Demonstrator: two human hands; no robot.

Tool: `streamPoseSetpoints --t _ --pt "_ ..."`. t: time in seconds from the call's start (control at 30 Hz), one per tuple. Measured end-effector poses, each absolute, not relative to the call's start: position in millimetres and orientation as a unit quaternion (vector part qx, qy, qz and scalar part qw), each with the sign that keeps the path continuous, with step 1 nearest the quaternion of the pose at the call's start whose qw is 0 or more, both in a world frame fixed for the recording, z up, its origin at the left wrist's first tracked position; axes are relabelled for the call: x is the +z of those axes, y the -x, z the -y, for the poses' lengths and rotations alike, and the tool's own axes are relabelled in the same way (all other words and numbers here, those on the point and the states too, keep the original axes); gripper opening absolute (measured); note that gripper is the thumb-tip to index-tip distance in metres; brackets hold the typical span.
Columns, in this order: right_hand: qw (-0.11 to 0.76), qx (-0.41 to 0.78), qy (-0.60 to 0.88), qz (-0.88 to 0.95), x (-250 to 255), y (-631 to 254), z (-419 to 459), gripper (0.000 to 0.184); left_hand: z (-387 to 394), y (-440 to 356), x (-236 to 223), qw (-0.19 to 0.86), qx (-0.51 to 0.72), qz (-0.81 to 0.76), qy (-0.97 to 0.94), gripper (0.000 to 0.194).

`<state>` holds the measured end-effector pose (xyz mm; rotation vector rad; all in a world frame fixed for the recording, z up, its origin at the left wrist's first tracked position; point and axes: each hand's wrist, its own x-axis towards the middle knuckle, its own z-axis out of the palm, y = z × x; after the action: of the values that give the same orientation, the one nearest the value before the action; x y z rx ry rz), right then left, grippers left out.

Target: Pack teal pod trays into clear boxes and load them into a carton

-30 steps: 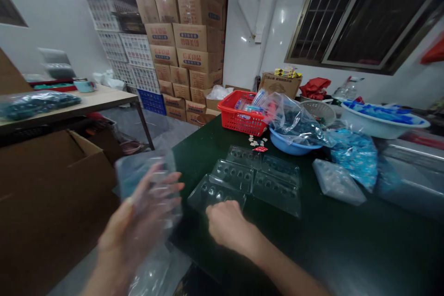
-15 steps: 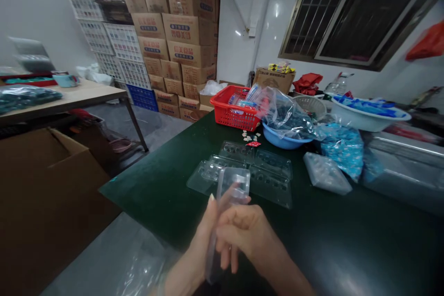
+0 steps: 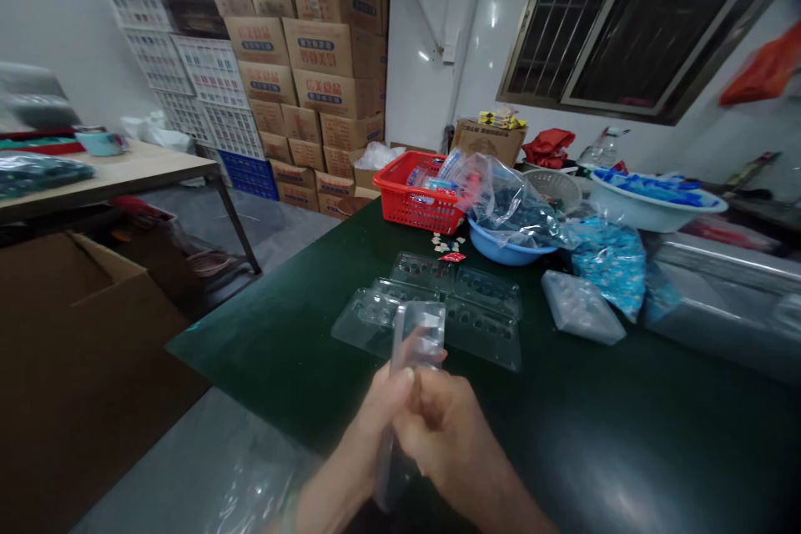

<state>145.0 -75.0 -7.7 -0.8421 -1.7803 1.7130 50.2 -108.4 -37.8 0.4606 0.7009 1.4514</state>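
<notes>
Between my hands is a long, clear plastic tray [image 3: 420,317], tilted over the front of the green table. My left hand [image 3: 369,417] is wrapped round it, with fingers behind and thumb on the near side. My right hand [image 3: 450,434] is closed, its fingertips pinching at the tray's middle against my left thumb. What the pinch holds is hidden. Just beyond lie several clear plastic trays with moulded hollows, among them a near right tray [image 3: 483,332] and a far left tray [image 3: 423,272].
A red basket [image 3: 418,192] and a blue basin [image 3: 510,247] holding bagged items stand at the back. To the right are a stack of clear trays [image 3: 583,307], a blue patterned bag [image 3: 610,263] and a white basin [image 3: 651,210]. An open carton [image 3: 81,384] stands left of the table.
My right hand has closed in against my left thumb, which has folded down onto the tray. The view has shifted slightly; the trays on the table have not moved.
</notes>
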Motion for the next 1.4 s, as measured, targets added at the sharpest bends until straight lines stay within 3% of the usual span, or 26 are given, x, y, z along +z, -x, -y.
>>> streamPoseSetpoints --t 0.1,0.2,0.3,0.47,0.57,0.63,0.73,0.8,0.9,1.07,1.4 --pt "0.312 0.538 0.346 0.703 9 -170 75 0.016 100 -34 -33 0.644 0.676 -0.279 -0.223 0.062" --pt "0.304 0.399 0.391 0.772 18 -205 72 0.012 95 -3 -27 0.612 0.712 -0.275 -0.208 0.061" --pt "0.192 0.260 0.371 0.870 6 -223 71 0.011 98 23 -23 0.570 0.730 -0.316 -0.205 0.062" --pt "-0.091 0.111 0.313 0.939 -38 -211 59 0.012 106 23 -21 0.556 0.723 -0.339 -0.231 0.067" --pt "-0.109 0.063 0.339 0.932 -48 -210 47 0.014 106 5 -25 0.590 0.700 -0.327 -0.235 0.066" --pt "-0.009 0.099 0.390 0.915 -43 -212 47 0.010 104 -10 -30 0.608 0.689 -0.316 -0.234 0.069" --pt "0.163 0.343 0.415 0.827 -28 -209 63 0.013 104 -34 -37 0.635 0.669 -0.307 -0.233 0.070" --pt "0.217 0.528 0.378 0.729 -20 -201 77 0.020 105 -51 -39 0.654 0.652 -0.311 -0.226 0.068" --pt "0.257 0.669 0.325 0.618 -18 -187 86 0.022 109 -71 -39 0.699 0.611 -0.307 -0.208 0.066" --pt "0.264 0.748 0.284 0.539 -25 -183 83 0.023 112 -82 -36 0.738 0.585 -0.291 -0.170 0.064" --pt "0.236 0.769 0.244 0.541 -26 -187 80 0.027 113 -83 -34 0.741 0.589 -0.270 -0.175 0.068"
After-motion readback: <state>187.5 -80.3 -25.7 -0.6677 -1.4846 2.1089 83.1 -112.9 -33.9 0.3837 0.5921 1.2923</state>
